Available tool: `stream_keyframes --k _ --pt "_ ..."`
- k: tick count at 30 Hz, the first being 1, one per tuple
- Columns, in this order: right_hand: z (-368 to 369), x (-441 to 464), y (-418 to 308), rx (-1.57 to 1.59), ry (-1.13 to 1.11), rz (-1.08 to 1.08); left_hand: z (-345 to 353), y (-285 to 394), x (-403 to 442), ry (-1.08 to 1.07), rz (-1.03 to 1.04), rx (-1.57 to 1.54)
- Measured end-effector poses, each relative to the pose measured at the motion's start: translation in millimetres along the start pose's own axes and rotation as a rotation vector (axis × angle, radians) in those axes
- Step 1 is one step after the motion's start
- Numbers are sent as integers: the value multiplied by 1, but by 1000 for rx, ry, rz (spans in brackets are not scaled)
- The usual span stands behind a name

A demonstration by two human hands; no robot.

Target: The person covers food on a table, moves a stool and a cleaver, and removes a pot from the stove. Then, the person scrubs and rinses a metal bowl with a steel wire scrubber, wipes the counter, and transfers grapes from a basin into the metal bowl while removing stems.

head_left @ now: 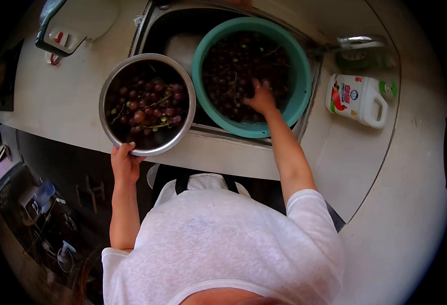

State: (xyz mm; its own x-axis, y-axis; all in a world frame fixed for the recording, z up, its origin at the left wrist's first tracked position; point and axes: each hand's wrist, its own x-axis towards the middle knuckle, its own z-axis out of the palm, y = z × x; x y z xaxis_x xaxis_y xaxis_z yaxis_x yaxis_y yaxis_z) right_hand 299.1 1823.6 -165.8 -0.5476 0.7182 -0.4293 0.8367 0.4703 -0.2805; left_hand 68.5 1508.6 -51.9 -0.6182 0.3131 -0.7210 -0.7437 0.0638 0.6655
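Observation:
A metal bowl [188, 122] with red grapes [149, 107] in it stands at the counter's front edge, left of the sink. My left hand [125, 160] grips its near rim, thumb on top. Over the sink sits a green basin [305, 81], holding water and many dark grapes [228, 71]. My right hand [262, 97] reaches into this basin from the near right, its fingers spread at the grapes and partly under the water. Nothing can be seen held in it.
A white detergent jug [353, 99] with a green pump lies right of the sink, near the metal faucet [361, 42]. The steel sink [182, 48] shows behind the bowls. At the back left is a clear container [88, 20] with a dark handle.

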Motion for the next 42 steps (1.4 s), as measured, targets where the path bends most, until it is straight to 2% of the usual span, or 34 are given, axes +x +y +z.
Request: stream_keyframes --k 4,7,9,11,12,16,18,19,25,28,37,39,42 --pt "-2 3 -5 38 50 24 6 6 -4 -14 -14 34" --pt "-5 -3 -5 189 -92 -3 1 4 -3 -35 -25 46" --pt "0 7 13 210 -11 -48 0 5 -1 -53 -21 40" --pt "-6 13 23 412 -159 9 3 9 -4 -71 -32 58" --pt "-15 9 19 527 -160 81 5 10 -5 -70 -30 42" --pt "-43 1 28 683 -160 4 1 11 -2 -113 -41 61" --pt "-62 -9 22 1070 -242 296 -3 11 2 -108 -70 82" --pt "-71 -16 14 1120 -214 326 -5 11 4 -113 -78 87" --pt "-112 -39 -21 1249 -167 231 -8 19 8 -205 -91 99" --pt "-131 -50 -37 1324 -167 88 -10 26 7 -258 -105 116" --pt "-192 -82 -103 1286 -138 -43 -17 33 16 -390 -114 164" --pt "-203 -88 -115 1307 -193 -165 -17 32 16 -392 -95 164" --pt "-223 -105 -142 1262 -189 -213 -19 30 20 -398 -79 161"
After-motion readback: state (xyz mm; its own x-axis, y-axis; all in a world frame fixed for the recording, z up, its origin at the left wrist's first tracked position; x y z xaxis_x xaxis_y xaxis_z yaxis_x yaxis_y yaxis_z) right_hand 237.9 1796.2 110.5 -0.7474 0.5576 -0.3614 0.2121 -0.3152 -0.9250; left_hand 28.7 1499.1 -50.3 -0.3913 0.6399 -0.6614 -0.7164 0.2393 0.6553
